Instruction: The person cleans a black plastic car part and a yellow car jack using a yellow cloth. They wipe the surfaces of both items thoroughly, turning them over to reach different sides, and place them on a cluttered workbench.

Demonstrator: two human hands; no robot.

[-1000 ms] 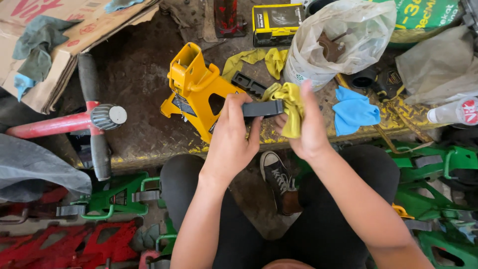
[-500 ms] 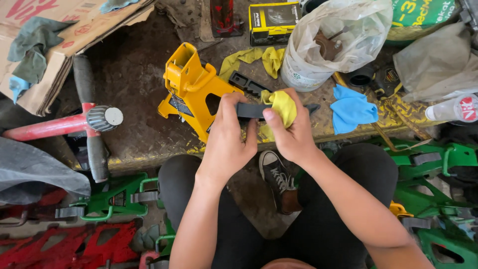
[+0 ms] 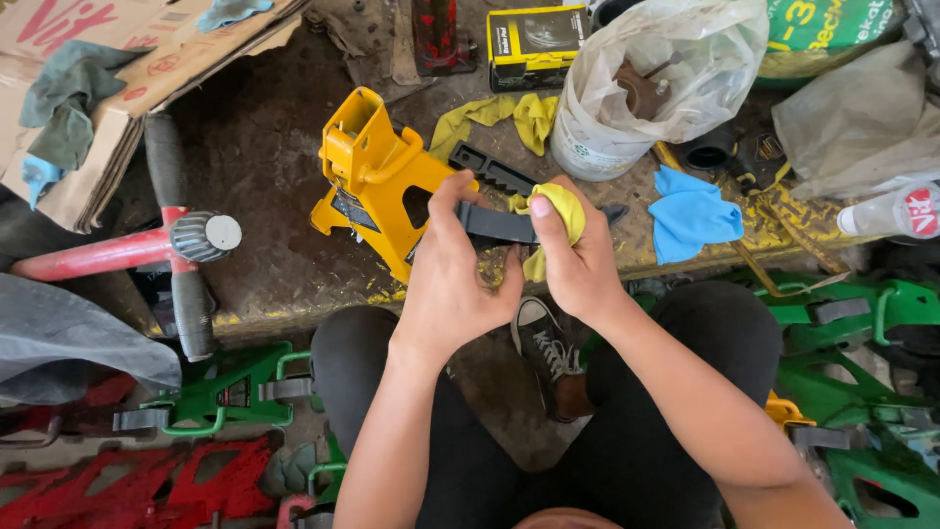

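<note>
We've got the left hand (image 3: pixel 452 284) pinched on one end of a dark toothed bar (image 3: pixel 497 224), thumb on top, fingers closed underneath. The right hand (image 3: pixel 578 260) is clenched around a yellow rag (image 3: pixel 563 211) wrapped over the bar's other half. The bar sits in the air between both hands, just above the knees and in front of the yellow jack stand (image 3: pixel 377 181).

Risks, as we judge them:
- The grip on the left end is fingertips only; a hard wipe could twist the bar out and drop it onto the shoe (image 3: pixel 548 353) below.
- The teeth could snag the rag or nick a thumb.
- The rag's loose tail hangs free and could catch on the stand.

Packages and labels:
- A yellow-and-black box (image 3: pixel 534 39) lies flat at top centre.
- A flattened brown cardboard sheet (image 3: pixel 98 59) with red print sits top left, with grey-green cloths on it.
- A white bucket in a clear plastic bag (image 3: pixel 666 88) stands right of the box, with rusty parts inside.
- A green sack (image 3: pixel 832 29) with yellow print is top right.
- A white bottle with a red label (image 3: pixel 896 211) lies at the right edge.
- A blue cloth (image 3: pixel 690 211) lies beside the bucket.
</note>
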